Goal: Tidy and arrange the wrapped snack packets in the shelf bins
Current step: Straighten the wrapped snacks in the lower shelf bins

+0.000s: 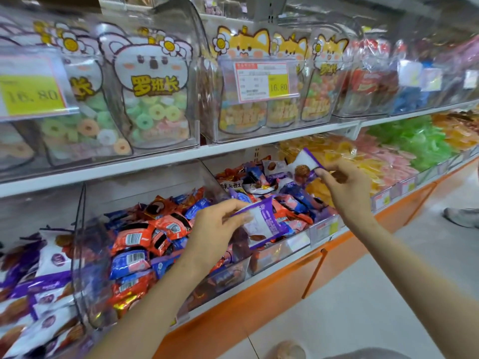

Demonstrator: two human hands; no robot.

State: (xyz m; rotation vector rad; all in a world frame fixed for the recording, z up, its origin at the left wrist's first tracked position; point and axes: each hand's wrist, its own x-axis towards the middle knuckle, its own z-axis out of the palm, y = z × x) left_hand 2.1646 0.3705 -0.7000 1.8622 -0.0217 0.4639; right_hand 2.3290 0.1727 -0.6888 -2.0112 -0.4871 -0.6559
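Two purple-and-white packets are being held clear of the stock, one per hand. The left hand [217, 226], forearm reaching up from below, is pinching the first packet [261, 225] over the front of the mixed bin [281, 248], its long axis sloping down-right. The right hand [344, 186] is pinching the second packet [304, 164] above the bin's rear, its long axis standing near upright and its top leaning left.

The left hand [215, 229] pinches a purple-edged white snack packet [261, 224] over the bin of red and blue packets [145, 244]; the right hand [344, 185] holds a matching packet [304, 165] above the neighbouring bin [324, 226].
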